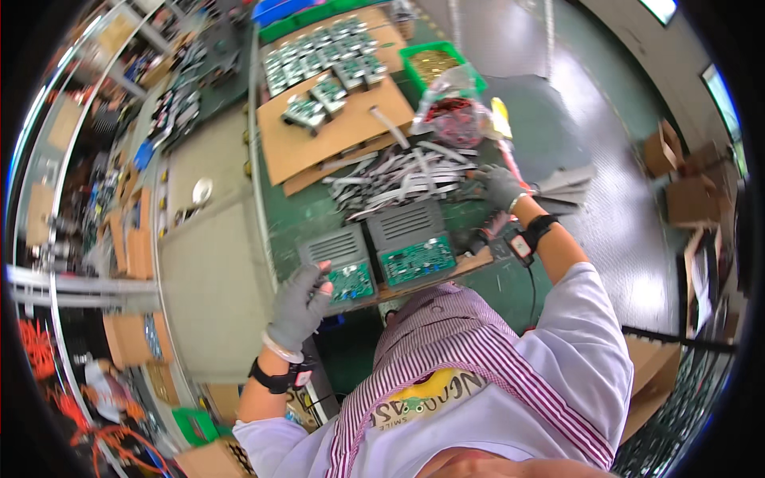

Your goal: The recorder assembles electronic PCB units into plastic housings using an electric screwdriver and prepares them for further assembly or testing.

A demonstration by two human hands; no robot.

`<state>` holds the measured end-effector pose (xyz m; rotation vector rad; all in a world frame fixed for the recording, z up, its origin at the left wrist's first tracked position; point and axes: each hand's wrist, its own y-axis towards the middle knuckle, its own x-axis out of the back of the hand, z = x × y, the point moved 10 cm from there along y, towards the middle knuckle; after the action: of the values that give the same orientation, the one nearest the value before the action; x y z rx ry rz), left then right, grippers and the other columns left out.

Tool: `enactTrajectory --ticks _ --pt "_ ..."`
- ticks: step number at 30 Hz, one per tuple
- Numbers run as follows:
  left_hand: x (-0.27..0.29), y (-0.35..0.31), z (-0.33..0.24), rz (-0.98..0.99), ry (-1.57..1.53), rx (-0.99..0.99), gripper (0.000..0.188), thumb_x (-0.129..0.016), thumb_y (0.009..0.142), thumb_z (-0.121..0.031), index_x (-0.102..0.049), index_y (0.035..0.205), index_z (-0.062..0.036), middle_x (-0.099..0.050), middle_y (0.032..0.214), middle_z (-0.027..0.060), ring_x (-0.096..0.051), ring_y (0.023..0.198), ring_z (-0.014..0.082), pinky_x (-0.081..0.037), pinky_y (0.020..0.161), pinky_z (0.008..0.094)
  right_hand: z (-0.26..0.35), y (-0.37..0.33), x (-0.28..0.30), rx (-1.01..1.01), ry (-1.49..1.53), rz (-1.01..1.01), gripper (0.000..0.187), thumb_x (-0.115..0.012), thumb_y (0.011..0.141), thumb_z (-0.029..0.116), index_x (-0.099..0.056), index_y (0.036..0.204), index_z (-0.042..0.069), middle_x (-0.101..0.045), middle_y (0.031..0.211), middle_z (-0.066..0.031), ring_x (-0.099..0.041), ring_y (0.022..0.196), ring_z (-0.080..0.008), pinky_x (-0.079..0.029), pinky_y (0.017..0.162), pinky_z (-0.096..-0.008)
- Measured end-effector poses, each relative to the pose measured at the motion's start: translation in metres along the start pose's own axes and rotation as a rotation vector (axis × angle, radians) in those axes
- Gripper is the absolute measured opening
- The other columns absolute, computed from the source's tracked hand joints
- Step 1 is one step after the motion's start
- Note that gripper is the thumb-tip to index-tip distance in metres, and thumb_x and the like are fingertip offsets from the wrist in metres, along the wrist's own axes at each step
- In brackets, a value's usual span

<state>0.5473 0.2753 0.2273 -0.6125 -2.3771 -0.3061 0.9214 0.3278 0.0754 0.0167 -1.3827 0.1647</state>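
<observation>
My left hand (pixel 300 309), in a grey fingerless glove, hovers at the left edge of a grey plastic housing (pixel 338 245) with a green circuit board (pixel 351 282) in it. Its fingers are half curled, the tips apart, with nothing visible between them. A second grey housing (pixel 405 225) with a larger green board (pixel 417 260) lies beside the first. My right hand (pixel 500 188), gloved alike, reaches with fingers stretched out beside the heap of grey-white flat cables (pixel 406 177); it holds nothing I can see. Below it lies a dark and red tool (pixel 483 237), blurred.
Rows of board assemblies (pixel 327 49) stand on cardboard (pixel 335 131) at the back. A green bin (pixel 434 64) of brass-coloured parts and a clear bag (pixel 454 115) with red contents are at the back right. A pale conveyor (pixel 211 295) runs along the left.
</observation>
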Motion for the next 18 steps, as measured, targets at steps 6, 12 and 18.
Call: enactTrajectory --ticks 6,12,18 --pt "-0.034 0.129 -0.078 0.14 0.053 -0.033 0.027 -0.053 0.082 -0.012 -0.052 0.105 0.002 -0.058 0.082 0.0053 -0.053 0.066 0.0099 -0.044 0.06 0.0224 -0.073 -0.024 0.052 -0.2 0.133 -0.13 0.034 -0.054 0.075 0.024 -0.053 0.109 0.019 -0.055 0.104 -0.0067 -0.054 0.093 -0.0278 -0.045 0.077 -0.0379" --pt "-0.06 0.163 -0.043 -0.02 0.172 0.156 0.029 -0.055 0.08 -0.018 -0.054 0.103 0.0001 -0.059 0.081 0.0063 -0.054 0.068 0.0112 -0.045 0.064 0.0252 -0.187 -0.03 0.081 -0.235 0.406 -0.426 0.029 -0.055 0.07 0.007 -0.059 0.098 0.01 -0.058 0.094 -0.0097 -0.057 0.08 -0.0299 -0.046 0.068 -0.0325" --pt "0.008 -0.045 0.136 -0.472 0.506 0.86 0.03 -0.052 0.08 -0.024 -0.056 0.104 -0.0071 -0.06 0.093 0.0164 -0.059 0.083 0.029 -0.046 0.073 0.0335 -0.179 -0.005 0.082 -0.008 0.835 -0.385 0.035 -0.046 0.075 -0.005 -0.051 0.11 -0.004 -0.057 0.104 -0.0111 -0.054 0.097 -0.0184 -0.041 0.085 -0.0273"
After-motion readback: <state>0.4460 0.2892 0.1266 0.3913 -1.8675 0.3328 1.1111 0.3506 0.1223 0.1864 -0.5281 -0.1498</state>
